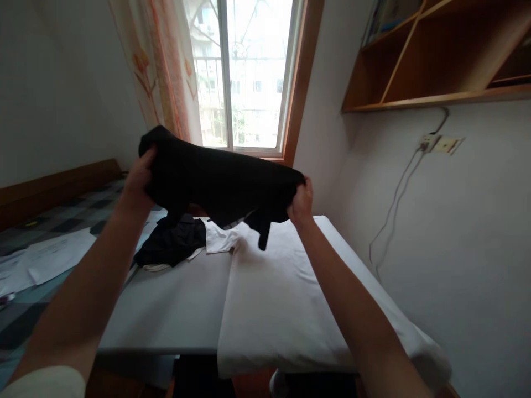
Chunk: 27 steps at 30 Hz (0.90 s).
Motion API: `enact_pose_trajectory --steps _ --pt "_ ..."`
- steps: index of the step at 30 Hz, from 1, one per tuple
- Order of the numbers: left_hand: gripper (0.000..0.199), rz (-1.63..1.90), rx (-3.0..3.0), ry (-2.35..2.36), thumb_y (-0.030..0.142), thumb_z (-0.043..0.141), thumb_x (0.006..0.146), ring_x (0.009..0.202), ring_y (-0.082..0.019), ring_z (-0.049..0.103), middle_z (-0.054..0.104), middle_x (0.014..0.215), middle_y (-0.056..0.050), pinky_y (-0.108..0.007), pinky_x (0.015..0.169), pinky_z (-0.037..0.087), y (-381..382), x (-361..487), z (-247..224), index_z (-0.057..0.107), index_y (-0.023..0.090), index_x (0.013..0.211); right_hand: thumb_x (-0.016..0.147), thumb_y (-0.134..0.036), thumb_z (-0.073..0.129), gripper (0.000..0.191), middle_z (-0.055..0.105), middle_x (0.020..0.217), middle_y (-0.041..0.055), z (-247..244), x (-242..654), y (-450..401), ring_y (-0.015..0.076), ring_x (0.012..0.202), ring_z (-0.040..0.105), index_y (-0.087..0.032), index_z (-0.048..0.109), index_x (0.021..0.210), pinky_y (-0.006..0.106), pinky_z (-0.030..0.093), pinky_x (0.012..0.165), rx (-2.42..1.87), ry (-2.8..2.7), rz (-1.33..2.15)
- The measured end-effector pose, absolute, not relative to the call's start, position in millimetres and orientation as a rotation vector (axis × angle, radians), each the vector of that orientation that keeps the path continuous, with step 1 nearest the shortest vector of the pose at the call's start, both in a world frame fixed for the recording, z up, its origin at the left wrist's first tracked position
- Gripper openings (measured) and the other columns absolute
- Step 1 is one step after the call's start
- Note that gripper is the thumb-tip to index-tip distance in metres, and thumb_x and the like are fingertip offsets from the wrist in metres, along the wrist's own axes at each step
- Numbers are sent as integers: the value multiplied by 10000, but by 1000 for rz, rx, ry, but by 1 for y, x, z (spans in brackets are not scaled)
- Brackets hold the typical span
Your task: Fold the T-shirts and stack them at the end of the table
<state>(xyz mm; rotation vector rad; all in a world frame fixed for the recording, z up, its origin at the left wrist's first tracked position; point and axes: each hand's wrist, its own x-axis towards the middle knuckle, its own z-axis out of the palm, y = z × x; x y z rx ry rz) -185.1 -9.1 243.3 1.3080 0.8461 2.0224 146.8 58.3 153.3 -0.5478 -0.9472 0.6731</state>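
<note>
A black garment [224, 179] is stretched in the air between my two hands, its lower edge hanging loose with a narrow strip dangling near the right side. My left hand [140, 176] grips its left end, fingers wrapped in the cloth. On the other end, my right hand [302, 200] is closed on the fabric. What kind of garment it is, I cannot tell. Below and behind it, a crumpled dark clothing pile [172, 241] lies on the table, beside a white cloth piece [219, 237].
A white cloth [282, 309] covers the right part of the table [174, 309]. To the left is a bed with a checked cover [78, 202] and paper sheets [58, 255]. A window [253, 77] stands ahead; a wooden shelf [431, 61] and a wall socket with cords [442, 143] are right.
</note>
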Motion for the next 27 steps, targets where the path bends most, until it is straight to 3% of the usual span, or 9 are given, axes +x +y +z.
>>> enact_pose_trajectory --steps 2,5,10,14,18,21,24,27 --pt "316 1880 1265 988 310 721 758 965 -226 691 748 869 -45 -363 979 523 -1 -182 229 657 109 992 783 -364 537 151 573 821 -50 161 181 54 126 810 540 -239 541 867 265 450 794 -592 -990 494" --pt "443 1645 1352 1161 242 748 642 855 -221 700 744 874 -33 -384 902 557 12 -174 205 674 143 1067 770 -380 572 175 603 798 -38 154 227 38 139 795 548 -219 600 835 277 444 777 -789 -1208 387" --pt "612 1332 1768 1427 160 664 556 997 -232 657 711 1100 -25 -334 903 530 27 -168 161 682 221 1165 731 -480 664 311 640 697 -4 121 278 0 145 683 560 -173 701 767 275 445 665 -1219 -2025 834" --pt "529 1035 1887 1494 189 573 541 909 -252 665 739 975 -35 -324 810 546 33 -169 140 742 185 1042 760 -546 645 440 717 831 42 98 285 -17 175 782 628 -173 727 979 285 477 717 -1291 -2288 1218" --pt "352 752 2003 1384 256 580 555 828 -231 649 746 881 -16 -290 749 530 28 -170 139 777 203 842 797 -486 624 409 727 864 69 76 282 -1 194 806 643 -164 708 1035 304 497 743 -1402 -2247 976" --pt "286 588 2051 1341 340 642 607 734 -197 621 732 809 -17 -259 671 500 19 -173 142 778 201 817 812 -351 624 315 721 1033 108 55 281 21 224 927 657 -163 709 1050 329 499 847 -1501 -2220 726" --pt "303 482 2072 1301 433 706 643 727 -200 608 710 767 -42 -263 669 482 14 -182 138 767 172 786 814 -271 620 321 677 1193 121 32 278 38 256 1109 613 -175 703 1110 356 440 986 -1624 -2234 432" --pt "404 514 2099 1298 473 753 616 839 -231 614 711 872 -57 -286 751 487 14 -196 127 753 164 876 818 -255 620 350 660 1239 108 14 270 48 272 1186 575 -207 690 1157 387 407 1031 -1745 -2252 314"
